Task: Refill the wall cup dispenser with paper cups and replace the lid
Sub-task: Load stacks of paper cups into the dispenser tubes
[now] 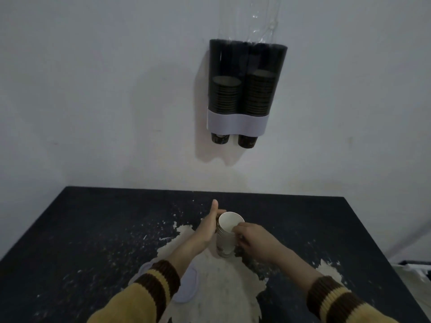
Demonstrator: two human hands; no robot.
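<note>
The left hand [207, 227] is wrapped round the left side of a stack of paper cups [224, 243], fingers curled behind it and thumb sticking straight up. The right hand [253, 238] comes in from the other side, its fingertips pinching the near rim of the top cup [231, 222], whose white inside faces up. The stack stands upright between the two hands on the dark, speckled tabletop [93, 229], at the far edge of a pale worn patch [224, 283]. Behind the left hand, under its forearm, a pale oval lid [189, 287] lies flat, partly hidden by the yellow and brown sleeve [149, 290]. Well beyond both hands, the wall cup dispenser [245, 66] hangs on the wall, open at the top, both dark tubes part filled, a cup poking out below each
</note>
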